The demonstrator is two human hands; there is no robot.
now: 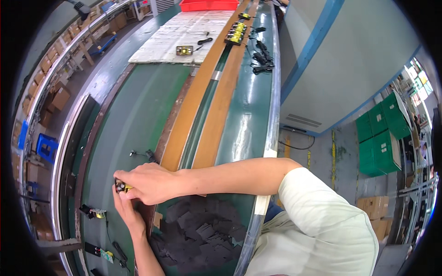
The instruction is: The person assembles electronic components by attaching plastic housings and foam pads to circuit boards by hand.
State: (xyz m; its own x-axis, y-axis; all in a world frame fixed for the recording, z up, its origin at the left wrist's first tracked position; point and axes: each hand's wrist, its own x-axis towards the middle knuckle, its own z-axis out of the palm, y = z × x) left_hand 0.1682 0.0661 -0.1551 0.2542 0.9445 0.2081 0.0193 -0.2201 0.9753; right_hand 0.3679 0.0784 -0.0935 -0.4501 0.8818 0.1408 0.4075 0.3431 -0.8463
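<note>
Over the green belt at the left, both my hands close around a small circuit board (121,186) with black and yellow parts. My right hand (154,182) reaches across from the right and grips it from above, hiding much of it. From below, my left hand (126,209) holds its near side with fingers and thumb. Just beyond my right hand a black cable (149,155) with a plug end lies on the belt; I cannot tell whether it joins the board. A heap of thin black sheets (202,232) spreads beside my left forearm.
More boards with black pieces (94,212) and cables (119,252) lie at the lower left. Two brown rails (195,110) run away along the bench. Farther off are a single board (184,50) on a white pad (159,41), yellow-topped boards (236,33), coiled cables (262,60) and a red tray (207,5).
</note>
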